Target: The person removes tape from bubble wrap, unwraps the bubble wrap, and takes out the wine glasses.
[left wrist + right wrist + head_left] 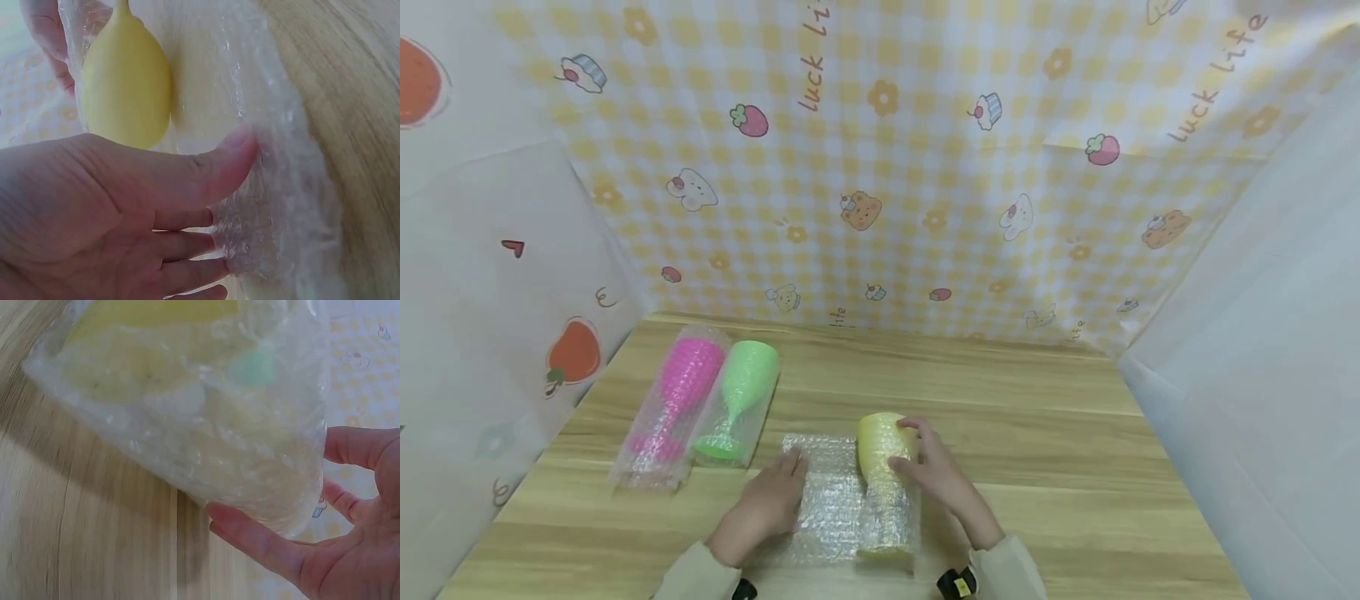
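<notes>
A yellow plastic goblet lies on a bubble wrap sheet, bowl away from me and foot toward me. Part of the wrap folds over its right side and stem. My right hand holds the goblet's bowl from the right through the wrap, fingers spread round it. In the right wrist view, the fingertips meet the wrap's surface. My left hand presses on the wrap's left edge, thumb and fingers fairly straight. The left wrist view shows the yellow bowl just beyond this thumb.
On the left of the wooden table lie a pink goblet and a green goblet, side by side, each in bubble wrap. A checkered cloth hangs behind the table. White sheets close off both sides.
</notes>
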Motion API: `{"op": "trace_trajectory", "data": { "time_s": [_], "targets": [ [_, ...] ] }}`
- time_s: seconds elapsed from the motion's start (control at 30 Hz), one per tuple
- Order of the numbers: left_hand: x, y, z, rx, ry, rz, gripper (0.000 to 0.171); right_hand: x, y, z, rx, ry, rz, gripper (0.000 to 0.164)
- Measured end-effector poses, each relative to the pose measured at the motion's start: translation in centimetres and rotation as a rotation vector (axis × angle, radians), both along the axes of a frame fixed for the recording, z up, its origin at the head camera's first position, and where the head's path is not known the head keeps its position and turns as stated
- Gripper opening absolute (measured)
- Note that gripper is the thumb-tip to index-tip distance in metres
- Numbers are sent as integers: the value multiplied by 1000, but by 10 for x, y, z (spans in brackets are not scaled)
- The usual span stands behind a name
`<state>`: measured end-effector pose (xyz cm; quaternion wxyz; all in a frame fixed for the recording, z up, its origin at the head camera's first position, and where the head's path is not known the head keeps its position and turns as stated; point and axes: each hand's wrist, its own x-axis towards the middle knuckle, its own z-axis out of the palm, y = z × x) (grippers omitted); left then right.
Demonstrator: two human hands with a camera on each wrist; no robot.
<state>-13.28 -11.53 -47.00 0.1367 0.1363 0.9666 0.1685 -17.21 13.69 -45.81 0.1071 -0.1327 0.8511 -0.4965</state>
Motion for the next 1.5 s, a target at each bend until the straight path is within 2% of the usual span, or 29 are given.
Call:
{"op": "trace_trajectory", "data": {
  "time_s": [0.27, 0.57, 0.67, 0.8, 0.9, 1.13, 1.3, 1.5],
  "targets": [
    [-1, 2, -1, -53, -5, -6, 85, 0, 19, -5, -100, -58, -2, 56],
    [0, 3, -2, -67, 9, -10, 81, 4, 43, -13, -81, -92, -60, 59],
    [0, 3, -1, -69, 13, -12, 83, 6, 47, -16, -59, -19, -44, 63],
    [0, 2, -2, -67, 21, -16, 84, 9, 50, -21, 44, 147, 21, 59],
    [0, 2, -3, -60, 19, -14, 83, 11, 51, -23, 102, 195, 35, 55],
    [-1, 2, -6, -49, 31, -10, 60, 16, 58, -22, 120, 159, -29, 50],
    [-1, 1, -7, -40, 30, -13, 57, 18, 62, -25, 125, 106, -82, 42],
    [0, 1, -4, -41, 32, -10, 59, 22, 68, -29, 195, 93, -105, 50]
  ]
}}
